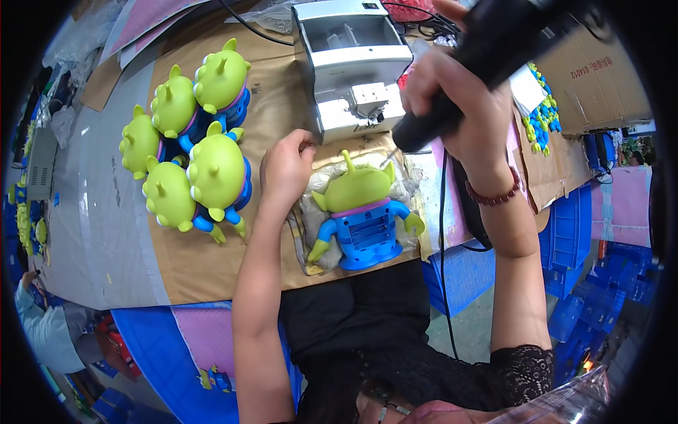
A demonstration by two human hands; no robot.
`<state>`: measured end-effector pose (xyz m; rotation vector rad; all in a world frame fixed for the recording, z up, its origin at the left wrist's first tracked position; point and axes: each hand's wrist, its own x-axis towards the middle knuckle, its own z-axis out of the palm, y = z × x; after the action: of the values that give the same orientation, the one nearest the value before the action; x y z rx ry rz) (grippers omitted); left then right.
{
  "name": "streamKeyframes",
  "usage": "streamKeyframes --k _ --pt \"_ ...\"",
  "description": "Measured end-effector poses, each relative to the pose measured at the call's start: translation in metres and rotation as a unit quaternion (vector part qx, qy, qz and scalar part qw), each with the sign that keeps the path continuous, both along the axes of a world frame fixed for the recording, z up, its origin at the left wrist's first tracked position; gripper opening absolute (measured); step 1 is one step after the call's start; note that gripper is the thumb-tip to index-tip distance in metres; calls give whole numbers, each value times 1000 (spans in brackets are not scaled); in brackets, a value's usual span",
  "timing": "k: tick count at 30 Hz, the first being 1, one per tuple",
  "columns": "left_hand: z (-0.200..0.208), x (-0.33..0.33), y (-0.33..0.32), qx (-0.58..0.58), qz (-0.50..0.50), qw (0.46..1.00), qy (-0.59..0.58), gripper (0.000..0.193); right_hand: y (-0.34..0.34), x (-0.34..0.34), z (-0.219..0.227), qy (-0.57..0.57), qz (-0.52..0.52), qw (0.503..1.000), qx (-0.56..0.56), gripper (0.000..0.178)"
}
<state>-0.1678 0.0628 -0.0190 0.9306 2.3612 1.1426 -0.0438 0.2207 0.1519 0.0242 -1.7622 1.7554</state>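
Observation:
A green-headed, blue-bodied toy figure lies in a padded holder in front of me, its open battery compartment facing up. My right hand is wrapped round a black electric screwdriver. The screwdriver's thin tip points down beside the figure's head, near the ear; whether it touches is hard to see. Resting on the table left of the holder, my left hand has its fingers curled together near the base of a silver-grey screw feeder. What those fingers hold, if anything, is hidden.
Several similar toy figures stand grouped at the left. A black cable hangs down over the table's front edge. Small green and blue parts lie beside a cardboard box at right. Blue crates stand below; another person sits far left.

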Motion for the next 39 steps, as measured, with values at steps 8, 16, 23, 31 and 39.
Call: streamKeyframes --k 8,16,23,31,39 --pt "5 4 -5 17 -18 998 -60 25 -33 61 -2 -36 11 999 -32 87" --pt "19 41 -53 135 18 990 -39 36 -42 72 -7 -14 30 999 -22 89" --pt "7 126 -114 137 -71 979 130 88 -20 82 -16 59 170 982 55 79" --pt "-42 152 -107 156 10 958 242 79 -18 80 -15 52 179 981 52 75" --pt "-10 104 -108 199 51 967 154 51 -14 62 -35 55 232 970 48 72"
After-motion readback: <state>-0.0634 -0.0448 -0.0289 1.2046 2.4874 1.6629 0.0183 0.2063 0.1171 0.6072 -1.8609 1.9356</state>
